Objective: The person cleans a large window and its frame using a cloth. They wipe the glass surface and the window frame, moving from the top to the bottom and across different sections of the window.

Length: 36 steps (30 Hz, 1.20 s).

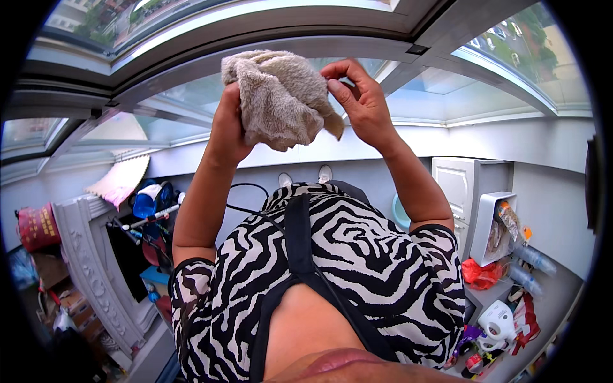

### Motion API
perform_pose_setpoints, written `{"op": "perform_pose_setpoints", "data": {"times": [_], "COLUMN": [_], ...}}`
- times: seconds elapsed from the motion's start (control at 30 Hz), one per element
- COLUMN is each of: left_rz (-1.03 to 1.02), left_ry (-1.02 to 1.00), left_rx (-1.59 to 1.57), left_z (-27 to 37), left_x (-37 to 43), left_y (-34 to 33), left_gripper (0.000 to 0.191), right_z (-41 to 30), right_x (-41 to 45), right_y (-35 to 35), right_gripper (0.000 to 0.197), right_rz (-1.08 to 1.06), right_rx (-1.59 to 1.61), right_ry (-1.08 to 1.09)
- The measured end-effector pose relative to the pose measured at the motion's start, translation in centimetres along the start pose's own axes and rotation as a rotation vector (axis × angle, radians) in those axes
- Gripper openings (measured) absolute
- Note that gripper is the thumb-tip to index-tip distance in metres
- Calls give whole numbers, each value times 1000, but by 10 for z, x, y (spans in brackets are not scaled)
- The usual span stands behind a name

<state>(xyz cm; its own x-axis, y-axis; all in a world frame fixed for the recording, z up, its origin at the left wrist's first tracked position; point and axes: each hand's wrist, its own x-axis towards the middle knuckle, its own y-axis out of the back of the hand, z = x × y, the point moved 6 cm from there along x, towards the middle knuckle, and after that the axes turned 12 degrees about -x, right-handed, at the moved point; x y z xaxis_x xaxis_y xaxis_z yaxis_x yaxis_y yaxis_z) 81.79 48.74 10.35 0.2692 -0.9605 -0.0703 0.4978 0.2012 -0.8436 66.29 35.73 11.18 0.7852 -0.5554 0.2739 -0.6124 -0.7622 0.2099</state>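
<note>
A bunched beige terry cloth (282, 103) is held up in front of the window frame (297, 55). My left hand (230, 124) grips its left side, with the fingers hidden behind the fabric. At the cloth's right edge is my right hand (361, 103), its thumb and forefinger bent close together beside the fabric. Whether those fingertips pinch a bit of the cloth is not clear. A loose corner of the cloth hangs down between the two hands.
A white cabinet (452, 189) stands at right, near a white tray (481, 234) of bagged goods, plastic bottles (524, 277) and a white jug (498, 321). A light-blue basin (400, 213) sits on the floor. At left are a carved white frame (96, 273) and a blue-seated item (146, 203).
</note>
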Motion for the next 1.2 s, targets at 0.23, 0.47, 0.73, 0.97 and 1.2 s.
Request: {"op": "perform_pose_setpoints", "data": {"times": [0.23,0.47,0.73,0.97,1.2], "left_rz": [28,141,-167,-31,-441], "left_ry": [103,-28,-162,-345,-1231], "left_rx": [-275,442,1148,1066,1953], "left_z": [-19,-13,-30,12,52], "left_x": [5,5,-1,-20,-26], "left_y": [19,24,-12,-9,-60], "left_gripper": [53,60,63,33,36], "right_z": [22,-1,-24,-35,-66], "right_x": [1,4,-11,2,21], "right_y": [-4,1,-1,31,38], "right_gripper": [26,25,22,22,38], "right_rz": [-125,-10,-250,-176,238], "right_rx": [286,690,485,21,-771], "right_ry": [-204,-276,-200,-61,604]}}
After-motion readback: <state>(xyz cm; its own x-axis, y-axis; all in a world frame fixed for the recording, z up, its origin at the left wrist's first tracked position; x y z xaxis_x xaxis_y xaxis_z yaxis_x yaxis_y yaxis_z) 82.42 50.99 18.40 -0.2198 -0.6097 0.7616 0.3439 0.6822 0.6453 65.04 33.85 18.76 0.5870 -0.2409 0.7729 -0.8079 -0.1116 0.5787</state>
